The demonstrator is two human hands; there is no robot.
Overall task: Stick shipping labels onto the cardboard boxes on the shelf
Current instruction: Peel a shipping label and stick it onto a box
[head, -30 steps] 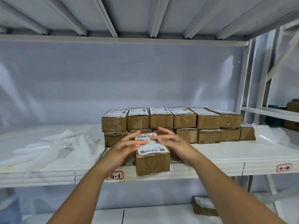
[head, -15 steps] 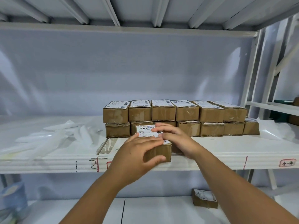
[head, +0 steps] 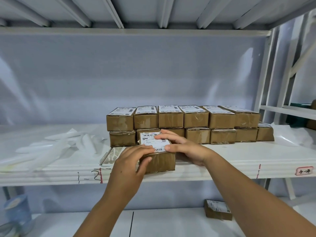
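Observation:
A small cardboard box [head: 160, 162] stands at the front edge of the white shelf [head: 225, 159], with a white shipping label [head: 148, 140] on its top. My left hand [head: 130, 161] holds the box's front left corner, fingers on the label's near edge and thumb on the front face. My right hand [head: 184, 146] lies over the label's right side, its straight fingers pressing on it. Behind stands a two-layer stack of labelled boxes [head: 171, 118].
Peeled white backing strips [head: 56, 147] litter the shelf at the left, and a flat liner sheet [head: 111, 154] lies beside the front box. Crumpled plastic [head: 290, 135] lies at the right by the upright post [head: 266, 82]. One labelled box [head: 217, 211] sits on the lower shelf.
Both hands have come down onto the label. My left hand slid from above the label to the box's front left corner, and my right hand's fingers spread across the label top.

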